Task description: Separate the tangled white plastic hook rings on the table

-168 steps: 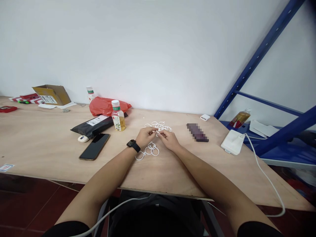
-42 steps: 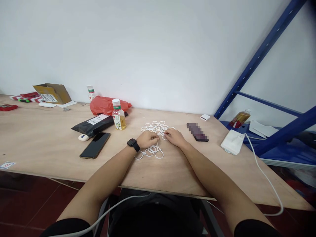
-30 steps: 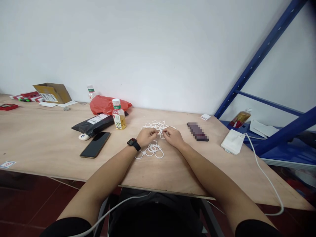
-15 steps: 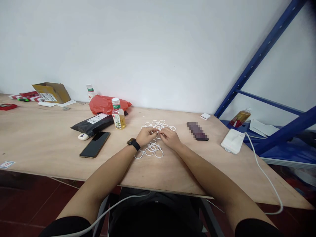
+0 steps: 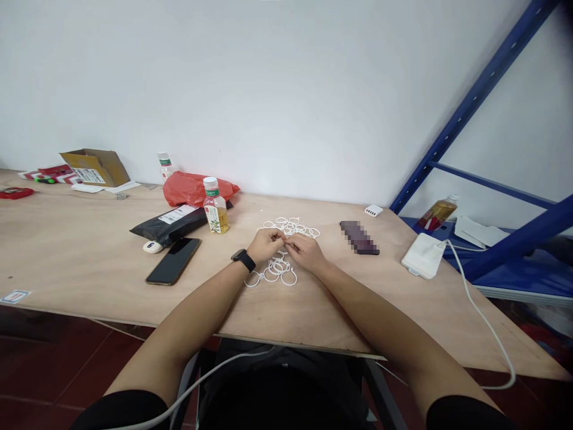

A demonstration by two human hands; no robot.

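My left hand (image 5: 265,245), with a black watch (image 5: 243,259) on its wrist, is closed in a pinch over the wooden table. Its fingertips meet those of my right hand (image 5: 306,252), which is closed as well. Between them they hold a white ring, mostly hidden by the fingers; part of a white loop shows just below. Behind the hands lies a loose pile of thin white rings (image 5: 315,232) with small eyelets. Several more white rings (image 5: 289,276) overlap on the table nearer to me, below my hands.
On the left are a phone (image 5: 172,261), a drink bottle (image 5: 215,206), a black parcel (image 5: 165,224) and a red plastic bag (image 5: 192,188). A pixelated dark object (image 5: 359,237) and a white power bank (image 5: 423,255) with a cable lie right. A blue rack (image 5: 474,80) stands beyond.
My fingers have shifted slightly and close more tightly around the small white piece between them. The view has moved a little; the ring piles look the same.
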